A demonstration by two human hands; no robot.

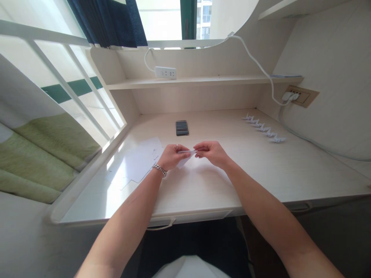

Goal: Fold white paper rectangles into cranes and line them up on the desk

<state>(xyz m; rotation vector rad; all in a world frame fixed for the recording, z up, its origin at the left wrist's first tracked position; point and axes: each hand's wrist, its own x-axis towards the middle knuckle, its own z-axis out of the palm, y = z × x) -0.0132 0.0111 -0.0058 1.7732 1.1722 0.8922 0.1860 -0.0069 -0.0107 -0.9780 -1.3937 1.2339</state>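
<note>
Between my hands, just above the middle of the desk, is a small folded piece of white paper [185, 159]. My left hand [173, 156], with a ring and a chain bracelet, pinches its left part between thumb and fingers. My right hand [213, 152] closes thumb and fingertips on the paper's right tip. Part of the paper is hidden behind the fingers. Sheets of white paper [142, 158] lie on the desk left of my left hand. Several folded white paper cranes [263, 129] stand in a slanting row at the right rear.
A dark, blurred square object [182, 127] lies on the desk [203, 193] beyond my hands. A white power strip [165, 72] sits on the shelf [203, 80]. Its white cable [255, 60] runs to a wall socket [303, 96] at right. White railings and a curtain [37, 146] border the left side.
</note>
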